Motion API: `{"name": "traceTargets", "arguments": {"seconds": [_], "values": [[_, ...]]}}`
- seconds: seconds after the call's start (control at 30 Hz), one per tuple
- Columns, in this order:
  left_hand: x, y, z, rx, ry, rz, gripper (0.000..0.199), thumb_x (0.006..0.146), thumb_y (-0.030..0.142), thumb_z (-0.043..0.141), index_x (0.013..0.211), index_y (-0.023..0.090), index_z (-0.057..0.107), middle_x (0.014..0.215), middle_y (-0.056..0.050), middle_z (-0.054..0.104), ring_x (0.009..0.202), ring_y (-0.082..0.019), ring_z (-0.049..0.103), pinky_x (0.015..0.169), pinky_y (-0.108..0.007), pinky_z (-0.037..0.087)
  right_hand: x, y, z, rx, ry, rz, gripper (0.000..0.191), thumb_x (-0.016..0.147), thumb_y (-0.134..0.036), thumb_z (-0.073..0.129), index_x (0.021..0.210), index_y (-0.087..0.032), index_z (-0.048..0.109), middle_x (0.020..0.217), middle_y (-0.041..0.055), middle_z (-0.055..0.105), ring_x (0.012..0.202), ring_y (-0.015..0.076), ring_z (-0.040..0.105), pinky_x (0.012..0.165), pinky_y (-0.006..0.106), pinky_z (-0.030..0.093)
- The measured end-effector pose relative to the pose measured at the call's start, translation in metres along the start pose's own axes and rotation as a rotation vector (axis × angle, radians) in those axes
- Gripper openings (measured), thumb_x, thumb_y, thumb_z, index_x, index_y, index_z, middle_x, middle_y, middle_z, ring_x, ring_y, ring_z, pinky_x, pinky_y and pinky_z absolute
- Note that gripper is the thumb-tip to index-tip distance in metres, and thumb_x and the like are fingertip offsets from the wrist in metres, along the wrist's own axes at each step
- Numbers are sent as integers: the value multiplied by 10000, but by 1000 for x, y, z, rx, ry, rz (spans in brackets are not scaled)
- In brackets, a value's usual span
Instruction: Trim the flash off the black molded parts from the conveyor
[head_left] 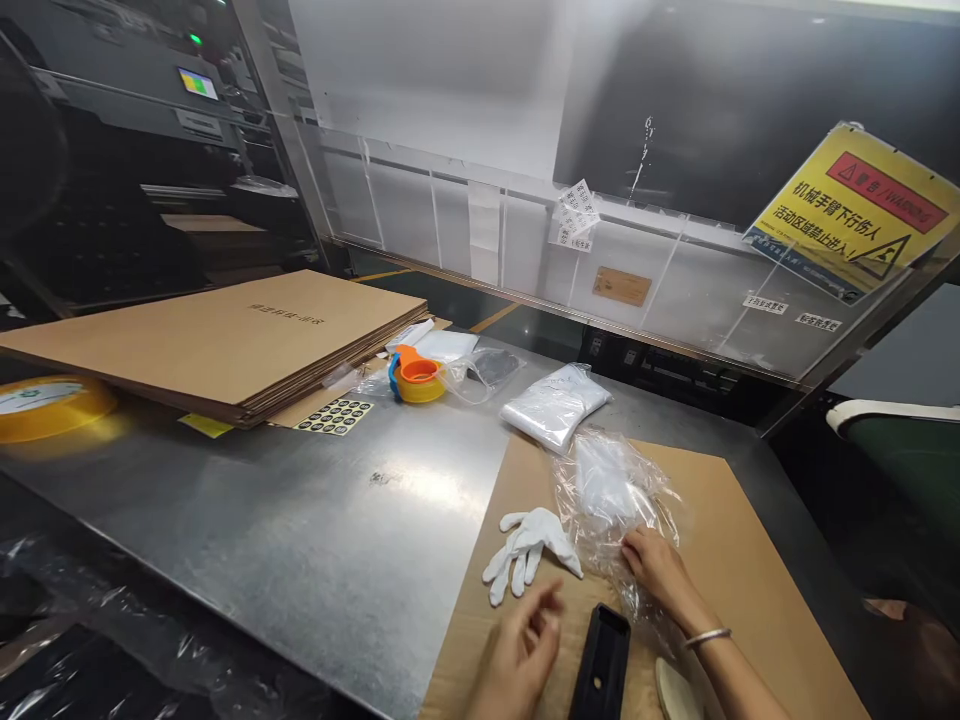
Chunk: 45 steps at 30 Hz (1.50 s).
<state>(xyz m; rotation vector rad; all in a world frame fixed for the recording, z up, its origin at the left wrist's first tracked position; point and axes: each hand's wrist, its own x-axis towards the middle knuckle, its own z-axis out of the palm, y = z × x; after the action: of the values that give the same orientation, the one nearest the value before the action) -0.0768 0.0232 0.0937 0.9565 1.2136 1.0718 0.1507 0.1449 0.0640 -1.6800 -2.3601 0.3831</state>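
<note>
right hand point(661, 572) pinches clear plastic point(604, 490); left hand point(523, 645), half-curled and empty, is near a white glove point(536, 537).

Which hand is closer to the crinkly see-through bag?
Right. The right hand touches the bag on its near part; the left hand is farther off, by the white glove.

Glare whitens the metal table point(300, 540), the left fingers point(541, 600) blur, and the dim edges look stretched.
</note>
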Motion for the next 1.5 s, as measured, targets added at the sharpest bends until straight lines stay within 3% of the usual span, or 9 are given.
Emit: {"name": "traceTargets", "arguments": {"seconds": [0.1, 0.27, 0.4, 0.57, 0.77, 0.93, 1.2, 1.33, 1.5], "values": [[43, 6, -23, 832, 120, 275, 433, 814, 263, 473, 1241, 195, 498, 1281, -123, 485, 1227, -289, 380, 1019, -420, 287, 1, 6, -3, 38, 11, 19, 227, 903, -311, 483, 761, -150, 560, 736, -18, 561, 709, 124, 549, 695, 304, 440], [88, 22, -44, 959, 54, 264, 220, 724, 96, 475, 834, 178, 648, 848, -92, 642, 851, -262, 586, 750, -353, 417, -4, 12, -12, 153, 61, 43, 285, 907, -259, 324, 777, -185, 566, 709, 21, 594, 689, 163, 571, 656, 284, 421], [126, 66, -46, 891, 102, 310, 162, 804, 150, 461, 839, 184, 616, 722, -15, 625, 724, -181, 583, 687, -296, 416, -10, 14, -13, 231, 70, 71, 318, 891, -302, 284, 843, -197, 581, 693, 22, 618, 673, 178, 592, 629, 268, 417], [200, 119, -1, 770, 166, 316, 231, 869, 345, 522, 931, 135, 592, 880, -33, 625, 776, -163, 598, 721, -356, 490, -15, 15, 1, 237, 2, 91, 240, 804, -328, 478, 970, -200, 594, 719, 15, 655, 680, 181, 608, 624, 249, 417], [260, 128, 92, 621, 17, 258, 276, 868, 317, 538, 1083, 145, 555, 1035, -68, 603, 845, -177, 607, 717, -365, 528, -15, 12, 16, 205, 7, 104, 173, 695, -192, 563, 852, -216, 630, 860, 61, 667, 806, 212, 588, 709, 267, 392], [255, 112, 117, 526, -120, 253, 324, 872, 321, 530, 1151, 156, 516, 1055, -74, 594, 817, -171, 610, 684, -350, 536, -11, 13, 4, 385, 80, 113, 194, 799, -271, 468, 682, -198, 604, 750, 48, 623, 724, 191, 544, 677, 274, 362], [176, 80, 62, 511, -364, 433, 423, 734, 192, 580, 1157, 202, 591, 1157, -94, 610, 1078, -238, 519, 1012, -421, 333, 1, 12, -22, 1011, 134, 218, 547, 721, -717, 450, 721, -175, 523, 562, -34, 436, 513, 110, 394, 521, 243, 311], [153, 76, 46, 448, -566, 391, 652, 584, 192, 693, 1218, 247, 551, 1276, -65, 548, 1209, -270, 430, 1039, -412, 290, -7, -12, -37, 1263, 20, 160, 492, 703, -652, 568, 801, -171, 534, 513, -79, 359, 469, 72, 307, 496, 216, 270], [140, 84, 46, 286, -706, 306, 291, 754, 442, 583, 764, 160, 651, 807, -64, 662, 798, -193, 588, 770, -309, 446, -20, -30, -56, 1412, -75, 124, 406, 735, -566, 615, 808, -173, 543, 498, -96, 305, 452, 60, 251, 481, 213, 236]]}}
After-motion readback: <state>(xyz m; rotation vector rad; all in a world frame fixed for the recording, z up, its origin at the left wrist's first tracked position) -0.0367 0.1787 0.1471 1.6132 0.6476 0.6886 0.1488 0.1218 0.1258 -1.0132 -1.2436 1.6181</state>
